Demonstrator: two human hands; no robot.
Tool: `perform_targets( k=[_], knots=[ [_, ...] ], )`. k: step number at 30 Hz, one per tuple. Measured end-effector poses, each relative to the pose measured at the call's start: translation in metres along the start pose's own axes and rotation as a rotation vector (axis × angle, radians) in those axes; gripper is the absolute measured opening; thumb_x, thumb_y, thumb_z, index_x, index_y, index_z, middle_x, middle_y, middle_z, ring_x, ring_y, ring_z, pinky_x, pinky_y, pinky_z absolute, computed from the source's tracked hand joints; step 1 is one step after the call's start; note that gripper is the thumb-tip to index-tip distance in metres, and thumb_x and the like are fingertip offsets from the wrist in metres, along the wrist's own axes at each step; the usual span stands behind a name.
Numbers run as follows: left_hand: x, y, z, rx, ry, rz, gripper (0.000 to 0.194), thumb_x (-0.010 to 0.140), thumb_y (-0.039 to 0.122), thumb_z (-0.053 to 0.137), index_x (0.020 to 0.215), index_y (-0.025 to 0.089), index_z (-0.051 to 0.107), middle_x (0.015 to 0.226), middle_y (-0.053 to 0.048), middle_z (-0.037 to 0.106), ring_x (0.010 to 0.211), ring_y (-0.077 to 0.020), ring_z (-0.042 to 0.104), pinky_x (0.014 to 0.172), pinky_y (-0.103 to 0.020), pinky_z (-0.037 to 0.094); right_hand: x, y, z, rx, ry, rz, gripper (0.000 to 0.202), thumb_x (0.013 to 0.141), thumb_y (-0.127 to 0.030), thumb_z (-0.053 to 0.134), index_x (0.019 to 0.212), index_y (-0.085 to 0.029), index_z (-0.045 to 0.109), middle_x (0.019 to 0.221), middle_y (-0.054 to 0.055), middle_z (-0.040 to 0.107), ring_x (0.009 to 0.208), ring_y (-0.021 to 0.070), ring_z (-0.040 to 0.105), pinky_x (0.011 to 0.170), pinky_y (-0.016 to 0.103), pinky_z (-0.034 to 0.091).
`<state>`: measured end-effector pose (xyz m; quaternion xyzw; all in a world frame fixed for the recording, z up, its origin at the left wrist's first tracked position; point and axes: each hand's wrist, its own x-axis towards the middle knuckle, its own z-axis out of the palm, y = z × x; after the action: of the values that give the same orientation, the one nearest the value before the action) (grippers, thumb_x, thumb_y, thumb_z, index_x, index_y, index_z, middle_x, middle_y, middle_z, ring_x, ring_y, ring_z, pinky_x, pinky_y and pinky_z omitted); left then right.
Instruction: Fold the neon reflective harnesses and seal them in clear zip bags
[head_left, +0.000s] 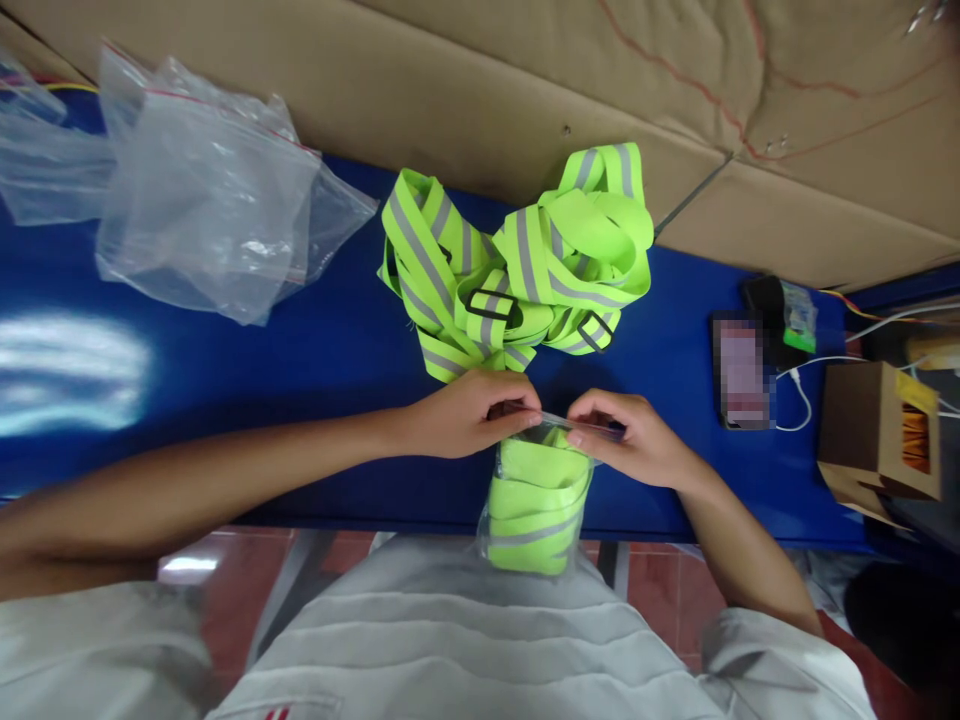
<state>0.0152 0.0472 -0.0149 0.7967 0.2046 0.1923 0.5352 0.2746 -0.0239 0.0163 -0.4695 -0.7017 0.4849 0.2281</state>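
A clear plastic bag (486,520) hangs at the table's front edge with a folded yellow-green reflective strap (536,505) inside. My left hand (480,412) pinches the left side of the bag's top edge, fingers closed. At the right side of that edge, my right hand (634,435) holds the plastic between thumb and fingers. Just beyond my hands lies a loose pile of yellow-green straps (525,265) with grey stripes and black buckles.
Empty clear bags (210,190) lie at the back left of the blue table (315,350). A phone (741,370), a cable and an open cardboard box (859,420) are on the right. Brown padded panels (450,90) border the back.
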Motion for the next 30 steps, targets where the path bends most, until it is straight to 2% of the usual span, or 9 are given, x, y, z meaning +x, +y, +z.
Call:
perform_targets(
  k=[7,12,18,21,24,30],
  knots=[
    [0.0,0.002,0.001,-0.021,-0.004,0.028,0.023,0.105,0.031,0.056,0.093,0.016,0.068,0.084,-0.002,0.067,0.075,-0.0121,0.061,0.07,-0.024,0.043,0.004,0.001,0.01,0.145,0.026,0.131,0.025,0.095,-0.043,0.073,0.094,-0.018,0.068,0.08,0.0,0.066,0.071,0.0109,0.057,0.062,0.022,0.044],
    [0.001,0.003,0.003,-0.085,0.023,-0.048,0.027,0.105,0.036,0.058,0.092,0.015,0.068,0.075,0.002,0.062,0.066,-0.0095,0.054,0.063,-0.022,0.04,0.007,0.005,0.002,0.369,-0.045,0.258,0.033,0.092,-0.048,0.075,0.092,-0.015,0.071,0.074,-0.001,0.061,0.065,0.0097,0.051,0.057,0.022,0.039],
    [0.001,0.002,0.003,-0.129,0.037,-0.086,0.028,0.103,0.039,0.06,0.099,0.015,0.073,0.078,0.0,0.067,0.064,-0.0089,0.054,0.057,-0.021,0.038,0.009,0.007,-0.001,0.408,-0.025,0.32,0.037,0.088,-0.051,0.079,0.085,-0.015,0.07,0.067,-0.003,0.056,0.059,0.0079,0.045,0.053,0.022,0.034],
    [0.001,0.002,0.003,-0.158,0.031,-0.116,0.028,0.101,0.041,0.063,0.1,0.015,0.073,0.077,0.0,0.066,0.062,-0.0088,0.053,0.055,-0.02,0.038,0.008,0.009,0.005,0.348,0.037,0.287,0.036,0.09,-0.051,0.077,0.087,-0.016,0.069,0.069,-0.002,0.057,0.058,0.0081,0.046,0.051,0.021,0.034],
    [0.0,0.001,0.003,-0.155,0.043,-0.107,0.027,0.101,0.039,0.062,0.097,0.015,0.072,0.074,0.0,0.064,0.061,-0.0086,0.052,0.055,-0.02,0.037,0.006,0.01,0.009,0.234,0.084,0.186,0.031,0.095,-0.046,0.072,0.086,-0.017,0.067,0.071,-0.001,0.059,0.06,0.009,0.048,0.053,0.022,0.036],
    [0.0,0.001,0.001,-0.107,0.032,-0.053,0.025,0.103,0.035,0.058,0.097,0.014,0.071,0.073,0.002,0.061,0.061,-0.0081,0.051,0.057,-0.021,0.036,0.005,0.007,0.011,-0.021,0.102,0.022,0.014,0.101,-0.034,0.066,0.098,-0.02,0.068,0.083,0.0,0.066,0.07,0.0104,0.056,0.063,0.023,0.043]
  ],
)
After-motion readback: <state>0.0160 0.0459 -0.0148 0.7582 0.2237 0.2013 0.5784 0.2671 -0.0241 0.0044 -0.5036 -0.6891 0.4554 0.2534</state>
